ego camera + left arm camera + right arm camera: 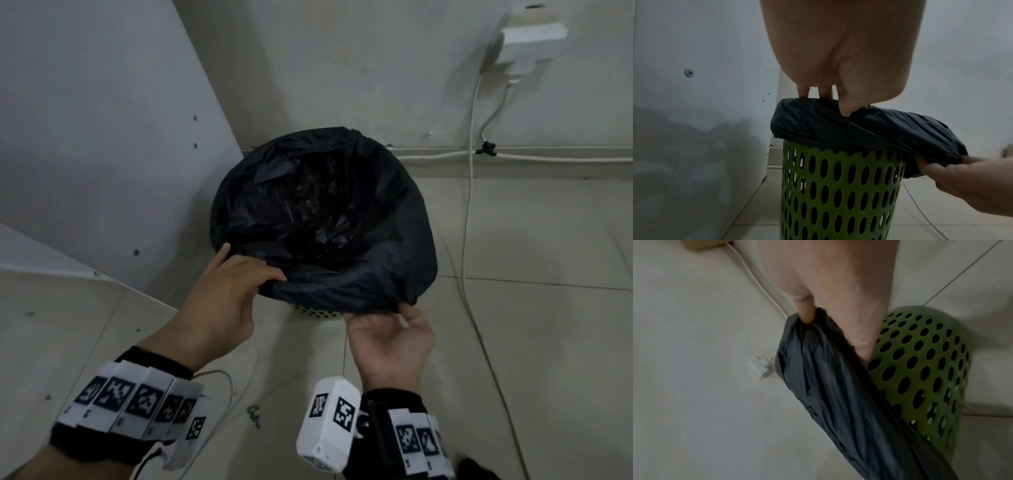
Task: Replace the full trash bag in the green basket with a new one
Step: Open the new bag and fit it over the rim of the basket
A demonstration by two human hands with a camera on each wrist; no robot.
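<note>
A black trash bag (376, 240) lines the green perforated basket (838, 186), its mouth folded down over the rim. The basket stands on the floor in a corner. My left hand (239, 274) pinches the bag's folded edge at the near-left rim, thumb outside and fingers over the top (844, 108). My right hand (390, 318) grips the bag's lower hem at the near-right side, palm up, thumb (805, 313) pressed into the plastic. The bag (838, 386) is stretched taut beside the basket wall (920, 361). The bag's contents are too dark to make out.
A white cabinet panel (102, 137) stands close on the basket's left. The wall (376, 68) behind carries a white power adapter (527, 37) with cables (469, 205) running down and across the tiled floor (548, 342) to the right.
</note>
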